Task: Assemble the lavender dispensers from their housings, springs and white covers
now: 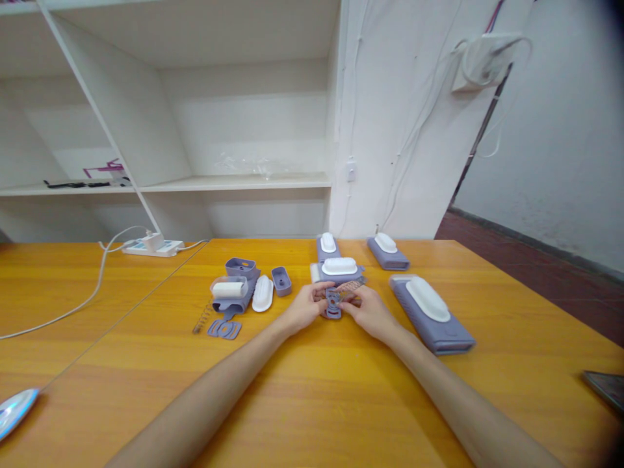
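My left hand (306, 308) and my right hand (370, 313) both pinch a small grey-purple plastic plate (333, 304) with curved cutouts, held upright just above the table. Close to the right fingers lies a copper-coloured coil spring (351, 286); whether they touch it I cannot tell. Directly behind the hands sits a grey-purple case with a white oval part (340, 266) on top. To the left, a similar cutout plate (225, 329) lies flat beside another coil spring (203, 316), a white oval part (262, 294) and a small grey-purple open box (281, 281).
A case holding a white roll (229, 290) stands on the left. More cases with white tops, including a large one (433, 315), lie right and behind. A power strip (153, 245) with a cable is at back left. A dark flat object (604, 389) lies at the right edge.
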Action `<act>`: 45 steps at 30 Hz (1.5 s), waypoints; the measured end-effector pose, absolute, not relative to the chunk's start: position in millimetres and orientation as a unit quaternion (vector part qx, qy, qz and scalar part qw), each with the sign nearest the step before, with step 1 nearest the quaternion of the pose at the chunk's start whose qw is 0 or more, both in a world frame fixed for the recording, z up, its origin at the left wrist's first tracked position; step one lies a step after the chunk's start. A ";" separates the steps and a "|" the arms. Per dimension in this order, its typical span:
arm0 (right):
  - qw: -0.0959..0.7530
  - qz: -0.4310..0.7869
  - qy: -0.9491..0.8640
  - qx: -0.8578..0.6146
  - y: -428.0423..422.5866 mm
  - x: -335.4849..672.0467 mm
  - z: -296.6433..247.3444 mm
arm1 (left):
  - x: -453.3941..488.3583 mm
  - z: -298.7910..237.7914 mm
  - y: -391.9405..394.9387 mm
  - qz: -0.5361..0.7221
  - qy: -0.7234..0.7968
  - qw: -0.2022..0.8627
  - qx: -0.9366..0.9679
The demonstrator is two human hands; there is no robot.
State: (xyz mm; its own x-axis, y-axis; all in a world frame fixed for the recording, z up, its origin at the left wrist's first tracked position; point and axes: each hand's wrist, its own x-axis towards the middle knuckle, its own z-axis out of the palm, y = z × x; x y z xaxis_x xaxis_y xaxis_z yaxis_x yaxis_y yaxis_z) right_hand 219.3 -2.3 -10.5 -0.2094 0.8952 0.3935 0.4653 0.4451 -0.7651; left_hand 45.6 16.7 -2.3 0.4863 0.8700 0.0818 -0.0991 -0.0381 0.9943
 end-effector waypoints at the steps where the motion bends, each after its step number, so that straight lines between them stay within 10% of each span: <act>1: 0.422 0.247 -0.739 -0.463 -2.9 219.7 -9.4 | 45.7 -2.7 17.1 0.395 0.320 0.616 0.602; 25: 0.381 0.140 -0.757 -0.512 -8.8 210.3 0.4 | 39.7 8.2 12.3 0.339 0.264 0.629 0.647; 45: 0.509 0.378 -0.618 -0.464 -2.1 209.0 -4.2 | 42.8 5.8 10.2 0.397 0.290 0.630 0.601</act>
State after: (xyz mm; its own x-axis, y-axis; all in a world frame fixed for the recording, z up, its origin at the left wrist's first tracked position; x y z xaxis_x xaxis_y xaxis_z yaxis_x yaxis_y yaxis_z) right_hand 209.0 -2.1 -4.2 -0.0507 0.9591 0.2784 0.1898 0.2830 -0.9402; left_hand 42.8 10.2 5.8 0.5168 0.8488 0.1120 -0.1519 -0.0378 0.9877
